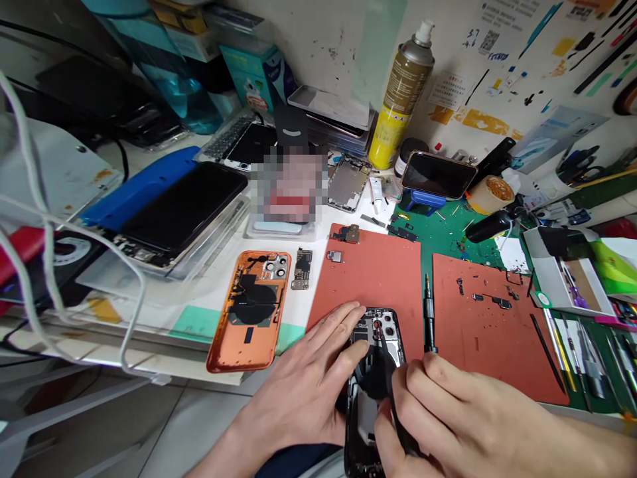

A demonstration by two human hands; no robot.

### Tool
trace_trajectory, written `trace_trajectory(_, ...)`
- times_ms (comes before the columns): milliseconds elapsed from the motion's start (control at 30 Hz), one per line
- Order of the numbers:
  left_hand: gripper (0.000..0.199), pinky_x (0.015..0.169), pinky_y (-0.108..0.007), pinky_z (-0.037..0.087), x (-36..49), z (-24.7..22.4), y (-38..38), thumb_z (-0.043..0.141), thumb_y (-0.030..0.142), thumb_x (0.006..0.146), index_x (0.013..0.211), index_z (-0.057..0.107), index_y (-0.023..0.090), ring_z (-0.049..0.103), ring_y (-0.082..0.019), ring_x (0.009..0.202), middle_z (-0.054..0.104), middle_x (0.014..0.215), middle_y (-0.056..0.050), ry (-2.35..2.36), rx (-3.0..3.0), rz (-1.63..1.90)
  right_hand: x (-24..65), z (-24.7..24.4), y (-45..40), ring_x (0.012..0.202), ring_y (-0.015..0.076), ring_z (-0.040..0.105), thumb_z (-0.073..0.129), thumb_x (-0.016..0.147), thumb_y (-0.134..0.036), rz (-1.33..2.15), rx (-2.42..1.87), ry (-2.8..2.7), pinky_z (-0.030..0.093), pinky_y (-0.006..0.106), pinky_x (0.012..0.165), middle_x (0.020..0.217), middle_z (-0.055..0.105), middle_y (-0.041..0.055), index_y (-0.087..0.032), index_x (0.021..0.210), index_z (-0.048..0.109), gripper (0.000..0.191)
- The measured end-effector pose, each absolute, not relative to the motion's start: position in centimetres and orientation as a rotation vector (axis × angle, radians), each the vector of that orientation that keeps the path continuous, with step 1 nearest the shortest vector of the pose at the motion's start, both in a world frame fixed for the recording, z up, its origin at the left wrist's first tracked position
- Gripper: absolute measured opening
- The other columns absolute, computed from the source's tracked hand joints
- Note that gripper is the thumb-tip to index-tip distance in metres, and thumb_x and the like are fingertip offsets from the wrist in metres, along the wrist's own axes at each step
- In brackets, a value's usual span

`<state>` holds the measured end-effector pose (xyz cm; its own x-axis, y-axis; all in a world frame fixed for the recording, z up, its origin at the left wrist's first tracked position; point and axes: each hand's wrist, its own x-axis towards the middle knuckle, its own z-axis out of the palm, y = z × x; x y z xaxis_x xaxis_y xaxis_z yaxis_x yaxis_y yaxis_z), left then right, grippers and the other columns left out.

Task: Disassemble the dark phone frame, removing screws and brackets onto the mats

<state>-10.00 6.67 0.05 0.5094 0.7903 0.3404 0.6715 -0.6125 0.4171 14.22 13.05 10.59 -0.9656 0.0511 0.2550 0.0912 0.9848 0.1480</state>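
Observation:
My left hand (308, 382) is closed around the left edge of a dark phone housing (367, 415), tilted up at the mat's front edge. Its inside faces me, with camera rings near the top and a round black pad in the middle. In my right hand (448, 411) is a slim black tool (404, 431); its thin tip reaches toward the camera area. The fingers hide most of the tool, so its exact kind is unclear. To the left lies an orange phone housing (251, 338), with a small logic board (302, 269) beside it.
Two reddish mats (371, 279) (502, 345) carry small phone parts. Between them lies a black screwdriver (428, 312). A yellow spray can (401, 99) and a propped phone (438, 175) stand behind. White cables (47, 265) hang at left; several hand tools (592, 365) lie at right.

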Motion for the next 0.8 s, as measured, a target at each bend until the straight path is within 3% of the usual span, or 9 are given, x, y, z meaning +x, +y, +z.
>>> trace_trajectory(100, 0.056, 0.118, -0.059, 0.057, -10.01, 0.06, 6.71, 0.068, 0.032, 0.090, 0.140, 0.050, 0.013, 0.035, -0.041, 0.164, 0.048, 0.167, -0.031, 1.239, 2.522, 0.751, 14.18, 10.57, 13.12, 0.071, 0.0219, 0.055, 0.036, 0.103, 0.000, -0.186, -0.114, -2.874, 0.041, 0.040, 0.078, 0.077, 0.065, 0.0024, -0.016, 0.102, 0.075, 0.042)
trace_trajectory(200, 0.056, 0.116, -0.060, 0.058, -10.03, 0.07, 6.73, 0.068, 0.033, 0.091, 0.140, 0.050, 0.012, 0.035, -0.042, 0.164, 0.047, 0.167, -0.032, 1.228, 2.535, 0.748, 14.28, 10.36, 13.04, 0.077, 0.0233, 0.061, 0.032, 0.105, 0.000, -0.187, -0.119, -2.847, 0.045, 0.041, 0.083, 0.081, 0.070, 0.0033, -0.017, 0.103, 0.074, 0.045)
trace_trajectory(300, 0.057, 0.115, -0.061, 0.059, -10.04, 0.12, 6.71, 0.070, 0.037, 0.093, 0.140, 0.050, 0.012, 0.038, -0.044, 0.163, 0.047, 0.167, -0.032, 1.237, 2.531, 0.735, 14.45, 10.07, 12.89, 0.072, 0.0219, 0.061, 0.030, 0.107, -0.001, -0.135, -0.176, -2.825, 0.046, 0.040, 0.080, 0.078, 0.070, 0.0034, -0.015, 0.098, 0.074, 0.046)
trace_trajectory(533, 0.053, 0.114, -0.063, 0.059, -9.96, 0.21, 6.68, 0.067, 0.035, 0.093, 0.138, 0.053, 0.012, 0.037, -0.046, 0.163, 0.044, 0.169, -0.033, 1.235, 2.543, 0.695, 14.72, 9.78, 12.73, 0.082, 0.0221, 0.069, 0.029, 0.108, -0.002, -0.181, -0.243, -2.802, 0.051, 0.038, 0.092, 0.088, 0.078, 0.0065, -0.014, 0.100, 0.074, 0.047)
trace_trajectory(633, 0.052, 0.114, -0.062, 0.058, -9.94, 0.16, 6.70, 0.066, 0.035, 0.093, 0.138, 0.054, 0.012, 0.035, -0.045, 0.163, 0.044, 0.169, -0.033, 1.237, 2.557, 0.682, 14.85, 9.76, 12.62, 0.091, 0.0252, 0.073, 0.032, 0.107, -0.003, -0.249, -0.210, -2.824, 0.050, 0.041, 0.095, 0.098, 0.082, 0.0094, -0.014, 0.111, 0.073, 0.043)
trace_trajectory(800, 0.050, 0.116, -0.060, 0.057, -9.95, 0.07, 6.65, 0.065, 0.034, 0.094, 0.138, 0.057, 0.013, 0.031, -0.044, 0.165, 0.040, 0.171, -0.032, 1.242, 2.575, 0.652, 14.93, 9.65, 12.30, 0.078, 0.0250, 0.071, 0.039, 0.101, -0.001, -0.219, -0.229, -2.813, 0.050, 0.042, 0.087, 0.084, 0.079, 0.0062, -0.017, 0.112, 0.072, 0.038)
